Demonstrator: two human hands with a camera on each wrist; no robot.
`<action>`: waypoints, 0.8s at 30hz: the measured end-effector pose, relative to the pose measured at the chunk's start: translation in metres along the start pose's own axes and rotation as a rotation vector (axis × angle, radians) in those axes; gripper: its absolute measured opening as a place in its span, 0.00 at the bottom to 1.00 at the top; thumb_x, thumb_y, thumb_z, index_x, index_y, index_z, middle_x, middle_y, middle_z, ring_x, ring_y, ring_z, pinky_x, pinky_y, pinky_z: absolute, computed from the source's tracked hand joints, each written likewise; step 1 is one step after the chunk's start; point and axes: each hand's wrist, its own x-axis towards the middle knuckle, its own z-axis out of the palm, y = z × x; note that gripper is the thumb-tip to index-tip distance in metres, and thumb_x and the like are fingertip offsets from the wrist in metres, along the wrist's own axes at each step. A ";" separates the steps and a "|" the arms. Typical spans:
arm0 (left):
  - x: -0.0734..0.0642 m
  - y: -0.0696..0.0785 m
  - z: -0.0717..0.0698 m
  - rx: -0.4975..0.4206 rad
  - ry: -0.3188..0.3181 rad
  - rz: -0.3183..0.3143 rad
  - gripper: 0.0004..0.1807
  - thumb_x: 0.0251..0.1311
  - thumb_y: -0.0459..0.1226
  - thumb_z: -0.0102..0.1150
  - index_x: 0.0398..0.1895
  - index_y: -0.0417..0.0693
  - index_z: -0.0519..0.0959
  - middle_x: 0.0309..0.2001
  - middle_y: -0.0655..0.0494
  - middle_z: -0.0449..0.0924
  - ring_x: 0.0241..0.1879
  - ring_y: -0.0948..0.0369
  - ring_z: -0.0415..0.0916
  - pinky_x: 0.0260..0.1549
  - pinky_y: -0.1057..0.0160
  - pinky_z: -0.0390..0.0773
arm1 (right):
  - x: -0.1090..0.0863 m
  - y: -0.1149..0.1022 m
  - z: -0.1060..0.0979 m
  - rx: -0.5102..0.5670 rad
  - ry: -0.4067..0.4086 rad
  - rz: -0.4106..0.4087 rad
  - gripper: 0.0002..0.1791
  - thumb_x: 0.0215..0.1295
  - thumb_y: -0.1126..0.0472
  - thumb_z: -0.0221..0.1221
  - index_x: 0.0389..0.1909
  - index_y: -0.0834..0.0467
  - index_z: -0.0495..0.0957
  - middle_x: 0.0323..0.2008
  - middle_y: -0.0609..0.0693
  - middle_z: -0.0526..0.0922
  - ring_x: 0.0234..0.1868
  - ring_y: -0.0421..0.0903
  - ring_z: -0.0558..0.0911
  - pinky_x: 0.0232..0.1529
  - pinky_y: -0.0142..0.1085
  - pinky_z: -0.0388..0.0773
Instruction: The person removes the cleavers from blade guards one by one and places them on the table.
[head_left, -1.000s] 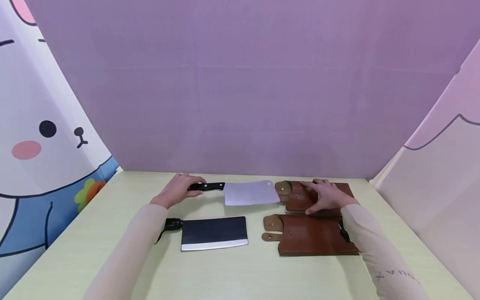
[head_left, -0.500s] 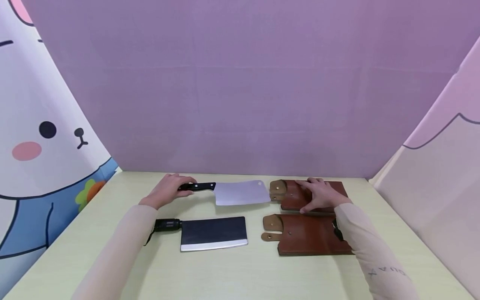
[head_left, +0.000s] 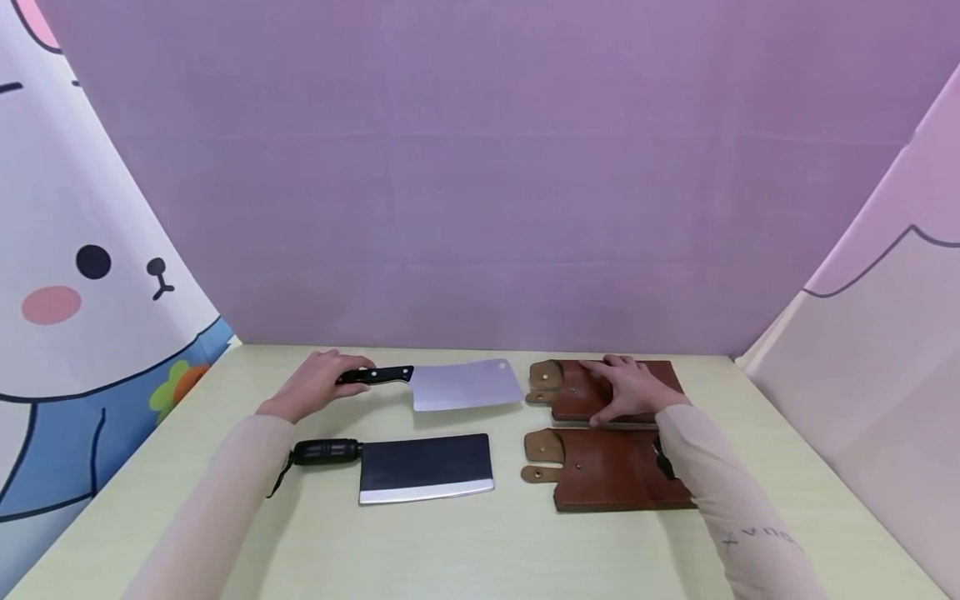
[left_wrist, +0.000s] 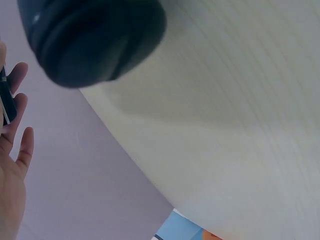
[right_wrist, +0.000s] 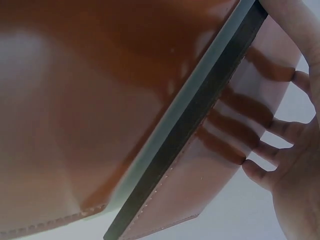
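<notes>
My left hand (head_left: 318, 385) pinches the black riveted handle of a cleaver (head_left: 465, 386) with a wide silver blade, which points right. A shadow lies under that blade. With the thumb at its near edge and fingertips at its far edge, my right hand (head_left: 628, 390) grips the far brown leather sheath (head_left: 573, 402). Its tan flap and strap face the blade tip, almost meeting it in the head view. The right wrist view shows the right fingers on the edge of this sheath (right_wrist: 190, 192). At the left edge of the left wrist view, the left hand (left_wrist: 12, 170) holds the handle.
A second cleaver (head_left: 423, 467), dark-bladed with a bright edge, lies nearer on the pale table (head_left: 450, 554). Right of it lies another brown leather sheath (head_left: 615, 479), partly under the right sleeve. A purple cloth wall (head_left: 480, 208) stands behind the table.
Left hand and silver cleaver have shifted left. The right hand has drawn the far sheath left too. Near cleaver and near sheath stay in place.
</notes>
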 end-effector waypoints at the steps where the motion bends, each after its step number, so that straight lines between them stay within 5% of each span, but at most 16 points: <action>1: -0.001 -0.001 0.000 0.000 -0.002 -0.002 0.18 0.54 0.45 0.61 0.49 0.53 0.78 0.44 0.58 0.82 0.37 0.57 0.73 0.43 0.49 0.68 | 0.001 -0.001 0.000 0.001 -0.002 0.001 0.57 0.34 0.38 0.70 0.67 0.53 0.57 0.63 0.68 0.59 0.62 0.70 0.57 0.56 0.67 0.52; 24: -0.018 -0.018 0.000 -0.007 -0.017 -0.039 0.18 0.54 0.44 0.61 0.49 0.52 0.78 0.44 0.56 0.82 0.38 0.55 0.74 0.42 0.48 0.68 | 0.011 -0.011 0.006 0.034 -0.031 -0.002 0.56 0.35 0.39 0.71 0.68 0.52 0.57 0.65 0.68 0.57 0.64 0.70 0.54 0.57 0.67 0.49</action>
